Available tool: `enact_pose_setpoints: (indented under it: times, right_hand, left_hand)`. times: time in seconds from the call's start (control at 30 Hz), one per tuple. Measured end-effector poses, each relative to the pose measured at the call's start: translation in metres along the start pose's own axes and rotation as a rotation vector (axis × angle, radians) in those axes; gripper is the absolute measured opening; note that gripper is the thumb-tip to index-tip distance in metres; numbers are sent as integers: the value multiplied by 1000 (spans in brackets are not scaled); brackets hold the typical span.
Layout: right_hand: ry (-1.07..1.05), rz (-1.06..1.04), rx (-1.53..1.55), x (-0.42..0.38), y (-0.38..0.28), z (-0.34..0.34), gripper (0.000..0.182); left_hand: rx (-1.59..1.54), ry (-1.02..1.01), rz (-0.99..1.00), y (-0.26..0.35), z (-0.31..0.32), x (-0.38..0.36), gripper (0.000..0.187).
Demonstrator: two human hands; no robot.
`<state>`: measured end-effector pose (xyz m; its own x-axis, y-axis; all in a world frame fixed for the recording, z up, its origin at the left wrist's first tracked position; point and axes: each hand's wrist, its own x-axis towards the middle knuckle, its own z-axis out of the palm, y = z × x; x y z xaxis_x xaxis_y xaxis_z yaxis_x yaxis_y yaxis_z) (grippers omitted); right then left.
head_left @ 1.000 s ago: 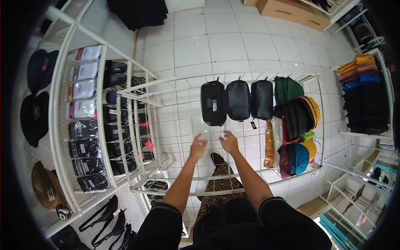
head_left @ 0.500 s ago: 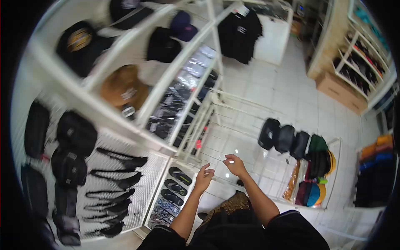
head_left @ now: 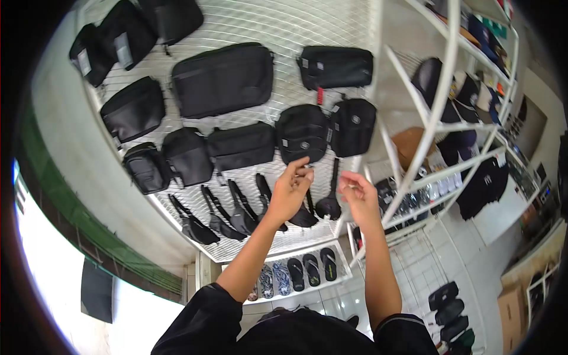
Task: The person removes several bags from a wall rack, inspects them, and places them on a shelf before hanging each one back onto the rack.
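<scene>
Both hands are raised in front of a white mesh wall (head_left: pixel 236 21) hung with black bags. My left hand (head_left: pixel 291 192) has its fingers loosely curled, the tips just below a round-cornered black bag (head_left: pixel 303 133); whether it holds anything small cannot be made out. To its right, my right hand (head_left: pixel 358 195) is bent with thumb and fingers near each other, beside a small black pouch on a strap (head_left: pixel 328 206). The hands are apart from each other. A large flat black bag (head_left: pixel 223 80) hangs above, and strapped waist bags (head_left: pixel 241 218) hang lower left.
Patterned and black sandals (head_left: pixel 296 274) line a low white shelf. White rack bars (head_left: pixel 436 100) rise at the right, with caps (head_left: pixel 427 80) and a black shirt (head_left: pixel 484 186) beyond. Farther down right are a cardboard box (head_left: pixel 510 316) and black rolled items (head_left: pixel 444 296).
The view has swung left toward the mesh wall of bags. Both hands are now higher in the view, in front of the bags rather than over the floor.
</scene>
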<state>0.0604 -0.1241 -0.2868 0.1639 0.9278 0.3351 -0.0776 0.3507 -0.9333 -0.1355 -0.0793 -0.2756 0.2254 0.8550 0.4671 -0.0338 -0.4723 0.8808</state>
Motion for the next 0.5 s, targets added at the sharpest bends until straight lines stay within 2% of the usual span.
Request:
enact_pose_setpoints:
  times: [0.07, 0.13, 0.23, 0.3, 0.33, 0.4, 0.47, 0.5]
  right_hand:
    - [-77, -109, 31, 24, -25, 41, 31]
    - [-148, -178, 8, 44, -61, 79, 29]
    - [-291, -336, 29, 83, -96, 126, 28]
    - [-301, -547, -69, 114, -115, 158, 27]
    - [-310, -666, -123, 126, -129, 174, 26]
    - [-363, -631, -83, 154, -152, 203, 27]
    - [-291, -731, -220, 181, -176, 230, 31]
    - [-225, -788, -308, 187, -189, 243, 37]
  left_hand:
    - [53, 40, 126, 33, -38, 15, 44]
    - [84, 104, 144, 70, -72, 28, 44]
    - [200, 211, 353, 115, -118, 51, 44]
    - [295, 265, 466, 140, -147, 69, 44]
    - [338, 307, 453, 157, -159, 76, 44]
    - [429, 378, 511, 182, -189, 96, 45]
    - [572, 520, 536, 206, -214, 114, 47]
    - [657, 599, 571, 209, -233, 129, 56]
